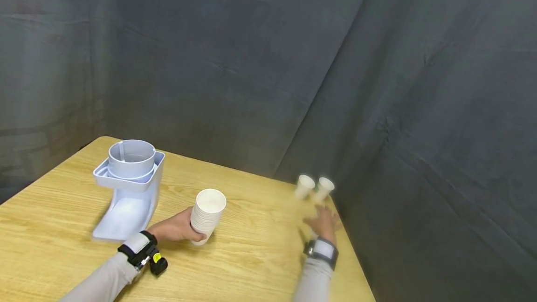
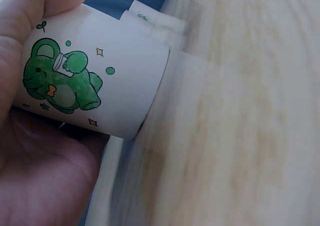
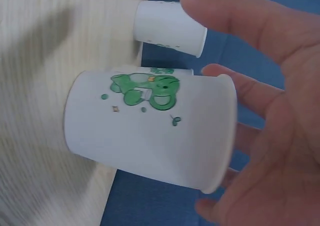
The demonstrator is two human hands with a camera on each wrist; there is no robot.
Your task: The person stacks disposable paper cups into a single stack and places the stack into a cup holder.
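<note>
My left hand (image 1: pixel 178 226) grips a stack of white paper cups (image 1: pixel 211 202) around its lower part. In the left wrist view, the outer paper cup (image 2: pixel 125 81) of that stack shows a green bear print, with the thumb lying across it. My right hand (image 1: pixel 324 223) is at the table's right side, blurred. In the right wrist view its fingers are spread, and a printed paper cup (image 3: pixel 150 131) stands upright in front of the palm; the head view mostly hides this cup. Two more paper cups, a left one (image 1: pixel 304 187) and a right one (image 1: pixel 325 188), stand just beyond.
A pale blue-white plastic stand (image 1: pixel 126 213) with a round holder (image 1: pixel 131 160) on top is at the left of the wooden table (image 1: pixel 247 264). Dark grey cloth (image 1: pixel 209 69) hangs close behind the table and along its right edge.
</note>
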